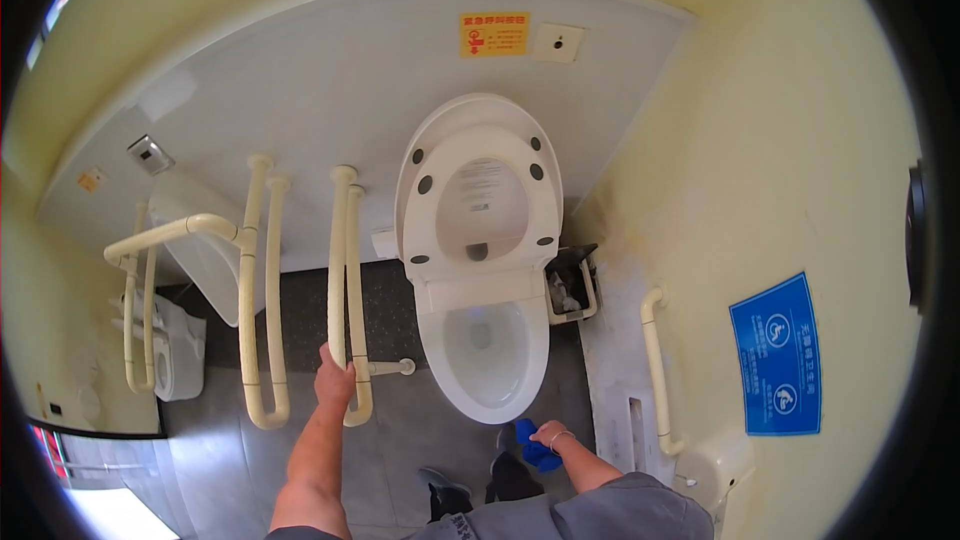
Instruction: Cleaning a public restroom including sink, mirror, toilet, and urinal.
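My left hand point(334, 381) is wrapped around the lower part of a cream fold-down grab bar point(337, 270) to the left of the toilet. In my right hand point(553, 435) a bunched blue cloth point(541, 456) hangs just below the front of the bowl. Straight before me stands a white toilet point(480, 367), its seat point(427, 221) and lid point(480, 106) both raised. Water shows at the bottom of the bowl. Grey shoes point(446, 481) are on the tiled floor under me.
Right of the toilet is an open waste bin point(592, 292) holding crumpled paper. A wall grab bar point(655, 367) and a paper dispenser point(716, 469) are on the right wall. To the left are urinal rails point(250, 300), a urinal point(214, 262) and a small toilet point(184, 356).
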### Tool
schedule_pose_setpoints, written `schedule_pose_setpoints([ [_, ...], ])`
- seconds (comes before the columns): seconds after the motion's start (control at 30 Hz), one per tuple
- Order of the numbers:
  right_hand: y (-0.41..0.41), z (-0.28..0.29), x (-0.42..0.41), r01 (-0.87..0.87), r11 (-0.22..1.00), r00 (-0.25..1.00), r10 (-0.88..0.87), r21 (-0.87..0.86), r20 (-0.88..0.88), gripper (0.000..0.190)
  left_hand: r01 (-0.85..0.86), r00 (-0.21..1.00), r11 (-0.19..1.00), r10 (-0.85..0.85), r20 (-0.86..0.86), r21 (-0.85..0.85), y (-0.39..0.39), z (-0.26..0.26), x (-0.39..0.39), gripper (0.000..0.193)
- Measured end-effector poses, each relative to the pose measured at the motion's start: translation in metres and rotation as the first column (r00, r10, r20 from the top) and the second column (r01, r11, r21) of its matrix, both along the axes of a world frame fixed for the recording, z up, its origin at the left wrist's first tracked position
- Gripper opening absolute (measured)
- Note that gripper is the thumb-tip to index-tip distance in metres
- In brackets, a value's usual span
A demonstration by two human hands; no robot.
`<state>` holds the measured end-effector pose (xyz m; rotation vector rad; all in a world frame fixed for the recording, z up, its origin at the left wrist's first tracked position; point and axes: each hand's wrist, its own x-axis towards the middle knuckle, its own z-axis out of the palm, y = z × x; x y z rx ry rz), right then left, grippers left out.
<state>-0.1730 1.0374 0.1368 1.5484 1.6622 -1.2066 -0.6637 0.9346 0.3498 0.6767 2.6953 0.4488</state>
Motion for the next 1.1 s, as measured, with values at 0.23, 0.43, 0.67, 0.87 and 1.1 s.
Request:
schedule_pose_setpoints([
  [0.23,-0.043,0.002,-0.033,-0.027,0.999,0.999,0.026,-0.029,-0.030,0.030,0.031,0.999,0.998,-0.032,0.018,0.053,-0.004,-0.009,-0.007,0.058],
  [0.43,-0.076,-0.012,-0.041,-0.107,0.994,0.994,0.107,-0.026,-0.024,0.030,0.024,0.999,0.998,-0.026,0.040,0.060,-0.003,-0.006,-0.008,0.057],
  [0.67,-0.078,-0.027,-0.043,-0.664,0.619,0.640,0.761,0.419,-0.111,0.013,0.104,0.995,0.978,-0.103,-0.015,0.179,-0.007,-0.021,-0.015,0.060],
  [0.87,-0.045,0.000,-0.022,0.451,0.857,0.887,-0.399,0.249,-0.233,0.023,0.074,0.997,0.987,-0.076,0.009,0.140,-0.007,-0.040,-0.028,0.059],
  [1.1,0.025,-0.056,0.032,0.408,0.880,0.902,-0.430,0.244,0.040,0.017,-0.051,0.972,0.966,-0.010,0.237,0.253,-0.006,-0.038,-0.022,0.055],
])
